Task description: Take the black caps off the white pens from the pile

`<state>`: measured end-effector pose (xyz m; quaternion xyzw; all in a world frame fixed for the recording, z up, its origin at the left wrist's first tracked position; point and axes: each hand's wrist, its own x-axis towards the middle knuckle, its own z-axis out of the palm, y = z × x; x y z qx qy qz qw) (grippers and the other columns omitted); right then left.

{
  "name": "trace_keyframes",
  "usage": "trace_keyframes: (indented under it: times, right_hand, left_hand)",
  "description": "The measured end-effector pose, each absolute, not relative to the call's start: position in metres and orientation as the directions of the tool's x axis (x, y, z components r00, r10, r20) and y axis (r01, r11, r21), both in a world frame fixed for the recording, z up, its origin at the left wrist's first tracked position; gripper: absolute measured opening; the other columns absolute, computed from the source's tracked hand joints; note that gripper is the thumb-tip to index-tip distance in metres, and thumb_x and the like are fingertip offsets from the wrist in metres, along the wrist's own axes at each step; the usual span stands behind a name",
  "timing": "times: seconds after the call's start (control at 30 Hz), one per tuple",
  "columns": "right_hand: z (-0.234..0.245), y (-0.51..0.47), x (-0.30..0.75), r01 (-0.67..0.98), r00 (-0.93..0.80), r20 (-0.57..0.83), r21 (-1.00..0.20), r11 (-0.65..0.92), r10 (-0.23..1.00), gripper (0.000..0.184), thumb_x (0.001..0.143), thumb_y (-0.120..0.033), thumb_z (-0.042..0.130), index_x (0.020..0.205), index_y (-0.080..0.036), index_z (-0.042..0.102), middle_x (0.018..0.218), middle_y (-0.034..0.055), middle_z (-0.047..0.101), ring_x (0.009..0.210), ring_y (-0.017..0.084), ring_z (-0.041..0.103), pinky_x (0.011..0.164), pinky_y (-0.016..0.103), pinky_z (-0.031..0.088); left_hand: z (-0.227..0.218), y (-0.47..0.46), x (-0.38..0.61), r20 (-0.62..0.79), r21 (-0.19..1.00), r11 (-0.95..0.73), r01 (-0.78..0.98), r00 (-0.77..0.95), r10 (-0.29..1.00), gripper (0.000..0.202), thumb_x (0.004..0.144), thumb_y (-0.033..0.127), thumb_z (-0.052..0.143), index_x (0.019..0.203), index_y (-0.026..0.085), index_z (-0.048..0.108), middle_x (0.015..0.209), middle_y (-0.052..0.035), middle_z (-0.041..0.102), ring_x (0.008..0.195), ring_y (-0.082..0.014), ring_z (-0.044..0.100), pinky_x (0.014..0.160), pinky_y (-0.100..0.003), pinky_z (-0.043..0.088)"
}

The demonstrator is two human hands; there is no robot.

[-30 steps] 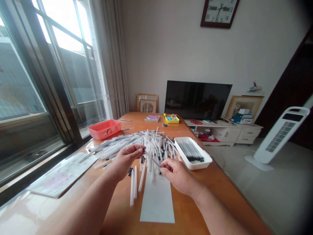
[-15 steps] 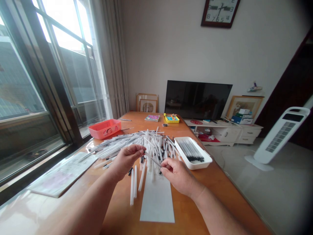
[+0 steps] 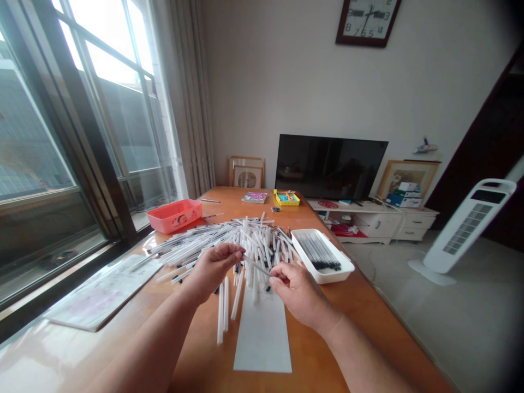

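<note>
A slim, translucent grey pen (image 3: 257,266) slants between my two hands above the pile. The fingertips of my left hand (image 3: 215,268) pinch its far end, and my right hand (image 3: 295,290) has its near end between thumb and fingers. Both ends are partly covered by the fingers. Under and behind the hands spreads a heap of white pen barrels and dark-ended pen parts (image 3: 256,234). A strip of white paper (image 3: 263,338) lies below the hands. Several loose white barrels (image 3: 221,311) rest left of the strip.
To the right, a white tray (image 3: 347,267) holds a row of black-ended pens. A red box (image 3: 175,216) stands back left, with a booklet (image 3: 102,295) nearer on the left. Farther back on the wooden table are a magazine (image 3: 254,197) and a yellow box (image 3: 287,200).
Both hands keep nearly the same place and grip on the pen. The dark end seen at my left fingertips earlier now shows less.
</note>
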<state>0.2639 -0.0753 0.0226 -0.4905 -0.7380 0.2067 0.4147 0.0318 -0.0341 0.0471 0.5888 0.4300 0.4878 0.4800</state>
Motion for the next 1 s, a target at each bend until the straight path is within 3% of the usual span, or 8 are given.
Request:
trace_keyframes:
  times: [0.17,0.3,0.43,0.57,0.7,0.87,0.93,1.0]
  right_hand:
    - [0.020,-0.076,0.259,0.259,-0.225,0.174,-0.938,0.230,0.959,0.021,0.089,-0.037,0.055,0.085,-0.020,0.066,0.072,0.0007,0.063,0.067,0.015,0.053,0.066,0.028,0.042]
    - [0.018,-0.077,0.255,0.109,-0.255,0.073,-0.989,0.104,0.964,0.028,0.091,-0.043,0.055,0.084,-0.018,0.066,0.074,0.0020,0.065,0.071,0.015,0.054,0.071,0.029,0.042]
    - [0.021,-0.078,0.253,0.099,-0.240,0.090,-0.988,0.117,0.967,0.029,0.090,-0.045,0.056,0.082,-0.018,0.065,0.076,0.0020,0.065,0.073,0.015,0.054,0.073,0.029,0.042]
    - [0.020,-0.078,0.253,0.133,-0.222,0.112,-0.981,0.144,0.969,0.028,0.091,-0.044,0.056,0.086,-0.019,0.066,0.075,0.0009,0.065,0.072,0.015,0.053,0.072,0.029,0.041]
    - [0.018,-0.078,0.252,0.126,-0.239,0.104,-0.983,0.137,0.965,0.031,0.091,-0.046,0.056,0.079,-0.019,0.064,0.076,0.0014,0.065,0.072,0.015,0.053,0.072,0.029,0.041]
    - [0.024,-0.082,0.252,0.053,-0.265,0.061,-0.996,0.077,0.962,0.036,0.091,-0.049,0.056,0.074,-0.017,0.062,0.079,0.0035,0.067,0.069,0.014,0.051,0.071,0.029,0.040]
    - [0.026,-0.083,0.252,0.049,-0.260,0.061,-0.996,0.076,0.964,0.036,0.091,-0.048,0.056,0.074,-0.017,0.063,0.079,0.0038,0.067,0.071,0.014,0.051,0.072,0.029,0.040]
    - [0.027,-0.084,0.252,0.055,-0.261,0.071,-0.995,0.089,0.963,0.036,0.092,-0.047,0.055,0.074,-0.017,0.063,0.078,0.0038,0.066,0.072,0.014,0.051,0.072,0.030,0.039]
  left_hand:
    - [0.049,-0.034,0.029,0.161,0.987,-0.155,-0.050,0.134,0.978,0.030,0.070,0.038,0.081,0.093,0.019,0.076,0.086,-0.0049,0.073,0.083,-0.0181,0.064,0.083,-0.030,0.048]
    - [0.052,-0.035,0.028,0.154,0.984,-0.139,-0.110,0.145,0.977,0.032,0.071,0.037,0.080,0.098,0.019,0.075,0.091,-0.0061,0.074,0.085,-0.0184,0.065,0.085,-0.031,0.048]
    - [0.051,-0.036,0.031,0.109,0.968,-0.069,-0.243,0.158,0.981,0.042,0.078,0.041,0.074,0.112,0.018,0.068,0.091,-0.0079,0.074,0.087,-0.0200,0.067,0.089,-0.036,0.048]
    - [0.046,-0.035,0.033,0.091,0.977,-0.064,-0.201,0.126,0.988,0.032,0.084,0.047,0.067,0.093,0.017,0.067,0.081,-0.0060,0.071,0.076,-0.0150,0.063,0.078,-0.029,0.048]
    - [0.047,-0.034,0.032,0.136,0.982,-0.109,-0.157,0.171,0.976,0.026,0.083,0.041,0.070,0.080,0.015,0.066,0.077,-0.0034,0.066,0.070,-0.0112,0.056,0.072,-0.024,0.045]
    - [0.055,-0.039,0.031,0.084,0.968,-0.019,-0.252,0.251,0.964,0.030,0.082,0.036,0.071,0.105,0.017,0.069,0.105,-0.0088,0.068,0.090,-0.0176,0.062,0.080,-0.029,0.048]
    - [0.054,-0.039,0.032,0.050,0.964,0.011,-0.264,0.222,0.974,0.033,0.084,0.041,0.069,0.108,0.018,0.068,0.101,-0.0084,0.068,0.089,-0.0180,0.062,0.077,-0.029,0.048]
    - [0.051,-0.039,0.033,0.042,0.967,0.003,-0.254,0.173,0.984,0.029,0.084,0.044,0.067,0.098,0.018,0.068,0.088,-0.0052,0.066,0.079,-0.0152,0.061,0.073,-0.027,0.048]
